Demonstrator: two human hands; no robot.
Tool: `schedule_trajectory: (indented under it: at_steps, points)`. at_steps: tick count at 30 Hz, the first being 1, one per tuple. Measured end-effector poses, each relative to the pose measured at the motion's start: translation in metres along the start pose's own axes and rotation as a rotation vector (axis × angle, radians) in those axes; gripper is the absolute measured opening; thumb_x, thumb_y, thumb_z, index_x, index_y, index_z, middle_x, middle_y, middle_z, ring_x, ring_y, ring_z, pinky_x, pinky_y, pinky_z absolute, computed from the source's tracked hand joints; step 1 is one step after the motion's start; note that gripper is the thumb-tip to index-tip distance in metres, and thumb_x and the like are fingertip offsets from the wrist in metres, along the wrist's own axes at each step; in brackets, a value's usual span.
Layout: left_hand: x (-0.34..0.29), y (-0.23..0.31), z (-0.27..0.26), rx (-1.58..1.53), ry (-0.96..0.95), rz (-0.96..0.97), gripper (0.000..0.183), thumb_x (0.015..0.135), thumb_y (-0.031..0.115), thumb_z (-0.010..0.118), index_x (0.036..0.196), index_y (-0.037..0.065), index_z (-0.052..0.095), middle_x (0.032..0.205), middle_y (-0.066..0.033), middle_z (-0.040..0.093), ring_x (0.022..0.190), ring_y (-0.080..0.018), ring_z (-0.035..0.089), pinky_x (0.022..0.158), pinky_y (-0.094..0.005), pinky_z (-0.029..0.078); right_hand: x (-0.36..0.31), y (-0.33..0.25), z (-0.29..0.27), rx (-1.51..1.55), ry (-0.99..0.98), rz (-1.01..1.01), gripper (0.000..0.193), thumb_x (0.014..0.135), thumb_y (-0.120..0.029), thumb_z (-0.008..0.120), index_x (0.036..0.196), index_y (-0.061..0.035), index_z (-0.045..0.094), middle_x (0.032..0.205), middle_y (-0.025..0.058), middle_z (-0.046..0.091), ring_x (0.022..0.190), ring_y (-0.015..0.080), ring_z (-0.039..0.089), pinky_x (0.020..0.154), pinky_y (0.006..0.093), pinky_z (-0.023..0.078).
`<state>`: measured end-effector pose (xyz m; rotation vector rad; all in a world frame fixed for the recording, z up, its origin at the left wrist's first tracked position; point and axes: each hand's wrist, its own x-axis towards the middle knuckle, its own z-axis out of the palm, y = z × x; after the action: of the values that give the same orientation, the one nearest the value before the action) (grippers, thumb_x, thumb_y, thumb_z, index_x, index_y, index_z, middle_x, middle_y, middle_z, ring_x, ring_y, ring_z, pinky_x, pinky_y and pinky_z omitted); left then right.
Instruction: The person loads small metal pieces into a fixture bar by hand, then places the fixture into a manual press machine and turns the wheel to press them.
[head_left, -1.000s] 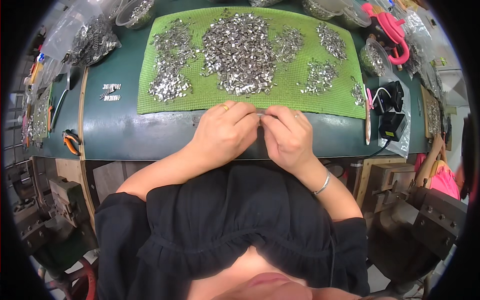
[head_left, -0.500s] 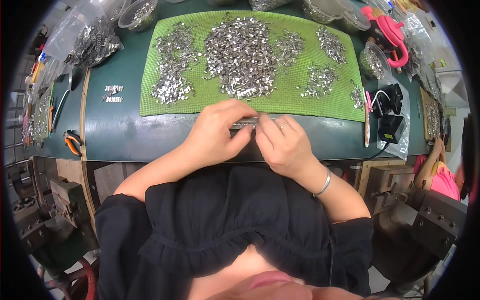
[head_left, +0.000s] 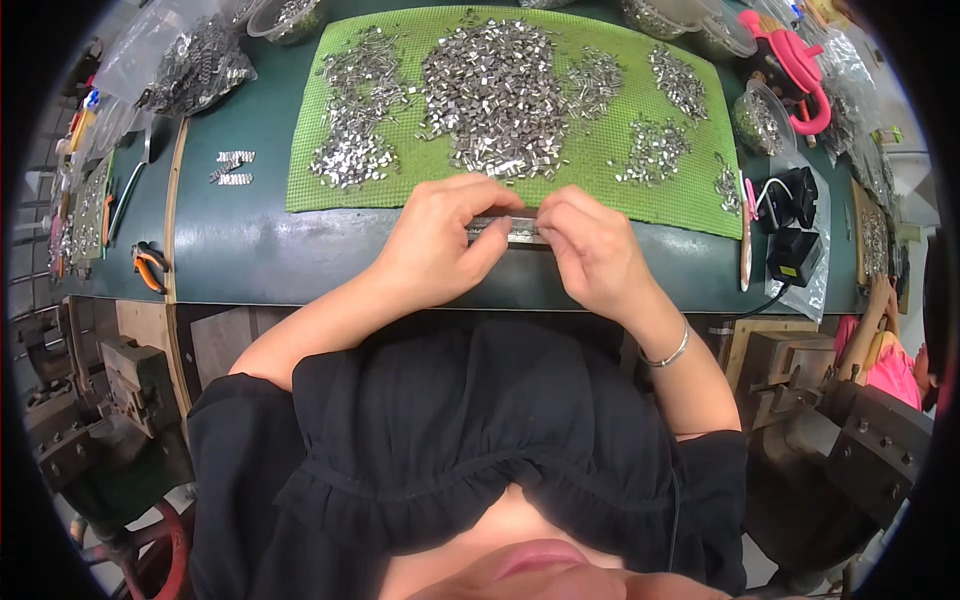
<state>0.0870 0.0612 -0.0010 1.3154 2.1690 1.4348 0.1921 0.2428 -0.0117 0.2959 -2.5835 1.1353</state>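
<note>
Between my two hands, at the near edge of a green textured mat (head_left: 400, 192), lies a narrow silvery metal bar (head_left: 523, 230). My left hand (head_left: 440, 238) is closed on its left part, with the thumb along the near side and the fingers over the far side. At the bar's right end my right hand (head_left: 598, 248) is closed, thumb and fingertips pinched together; whether a small piece sits in that pinch is hidden. Small metal pieces (head_left: 490, 95) lie heaped on the mat just beyond both hands.
Orange-handled pliers (head_left: 150, 268) and short metal strips (head_left: 234, 168) lie left. Right are black power adapters (head_left: 793, 258), a pink-lidded pot (head_left: 785, 62) and a plastic tub (head_left: 762, 118). Bagged parts (head_left: 200, 75) stand far left. Another person's arm (head_left: 868, 325) shows at far right.
My right hand has moved right, away from my left, and more of the metal bar shows between them. The whole view has shifted slightly. My left hand keeps its grip.
</note>
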Motion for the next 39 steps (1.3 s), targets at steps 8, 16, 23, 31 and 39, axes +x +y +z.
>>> schedule_trajectory:
  at_steps: [8, 16, 23, 31, 39]
  points:
    - [-0.001, -0.001, -0.001, 0.011, 0.002, 0.004, 0.013, 0.081, 0.001, 0.063, 0.093, -0.002, 0.068, 0.087, -0.0154, 0.069, 0.08, -0.0326, 0.068, 0.071, -0.0381, 0.054, 0.003, -0.001, 0.001, -0.172, -0.022, -0.111, 0.014, 0.074, 0.004, 0.061, 0.083, -0.0024, 0.052, 0.085, 0.0123, 0.053, 0.069, 0.034, 0.059, 0.06, 0.0427, 0.049]
    - [-0.002, -0.003, 0.0, 0.014, 0.006, 0.034, 0.014, 0.082, -0.002, 0.064, 0.095, -0.003, 0.068, 0.09, -0.0138, 0.07, 0.08, -0.0272, 0.069, 0.071, -0.0336, 0.053, -0.005, -0.005, 0.002, -0.389, 0.004, -0.266, 0.014, 0.072, -0.003, 0.062, 0.082, -0.0046, 0.053, 0.084, 0.0092, 0.052, 0.069, 0.0261, 0.058, 0.06, 0.038, 0.049]
    - [-0.001, 0.0, -0.002, 0.008, -0.042, -0.02, 0.013, 0.082, -0.002, 0.065, 0.095, -0.003, 0.068, 0.092, -0.0142, 0.07, 0.081, -0.0279, 0.068, 0.073, -0.034, 0.054, -0.014, -0.003, 0.003, -0.56, 0.005, -0.327, 0.027, 0.073, -0.01, 0.062, 0.097, 0.0008, 0.064, 0.099, 0.0113, 0.062, 0.074, 0.0221, 0.058, 0.066, 0.0342, 0.05]
    - [0.077, 0.007, 0.016, 0.583, -0.052, 0.327, 0.01, 0.08, 0.016, 0.073, 0.085, 0.007, 0.073, 0.097, -0.0064, 0.064, 0.097, -0.0272, 0.058, 0.084, -0.0408, 0.043, -0.031, -0.013, -0.003, -0.253, -0.047, -0.029, 0.05, 0.082, -0.015, 0.072, 0.126, 0.0044, 0.058, 0.131, 0.0181, 0.056, 0.097, 0.0319, 0.062, 0.082, 0.041, 0.052]
    - [0.117, -0.008, 0.04, 0.976, -0.189, 0.255, 0.01, 0.081, 0.018, 0.072, 0.078, 0.009, 0.075, 0.094, -0.0071, 0.063, 0.102, -0.027, 0.058, 0.086, -0.0432, 0.042, -0.037, 0.013, -0.015, 0.171, -0.024, 0.031, 0.04, 0.079, 0.007, 0.068, 0.118, 0.0023, 0.063, 0.121, 0.0198, 0.064, 0.105, 0.0381, 0.064, 0.086, 0.0383, 0.055]
